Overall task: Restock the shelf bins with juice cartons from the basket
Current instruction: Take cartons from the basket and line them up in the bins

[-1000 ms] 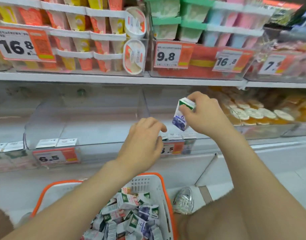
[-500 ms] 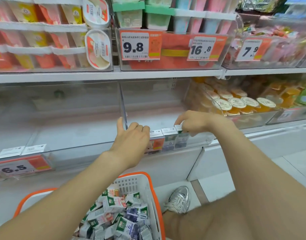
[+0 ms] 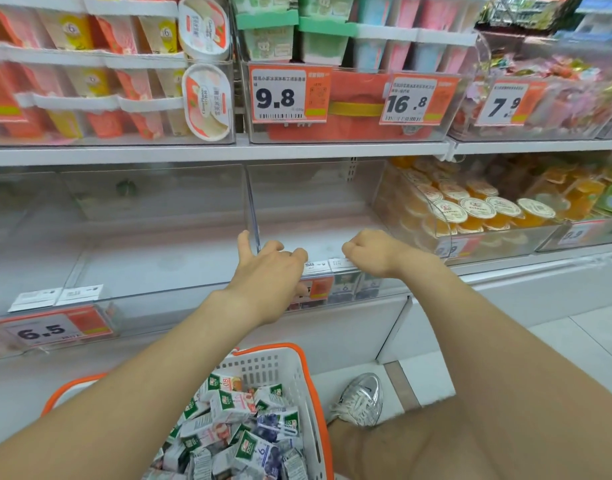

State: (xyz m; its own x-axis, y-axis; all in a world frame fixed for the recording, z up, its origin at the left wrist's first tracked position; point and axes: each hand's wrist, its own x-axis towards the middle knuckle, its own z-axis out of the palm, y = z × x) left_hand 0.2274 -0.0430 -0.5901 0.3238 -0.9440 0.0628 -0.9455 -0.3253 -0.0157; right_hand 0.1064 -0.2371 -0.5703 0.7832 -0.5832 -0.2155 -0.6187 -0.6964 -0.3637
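Juice cartons (image 3: 242,431) lay heaped in the basket (image 3: 313,382), lower centre; a few stood along the bin (image 3: 315,233) front, mid-frame | left hand (image 3: 269,271) spread, resting on the bin edge, empty | right hand (image 3: 370,252) curled over that row, couldn't tell if holding one | likely light, stiff, crushable: pinch flat sides.

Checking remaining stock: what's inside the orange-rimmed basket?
The basket holds a loose heap of juice cartons, green-topped, some blue, some pink. The left forearm covers part of it, so the count is hidden.
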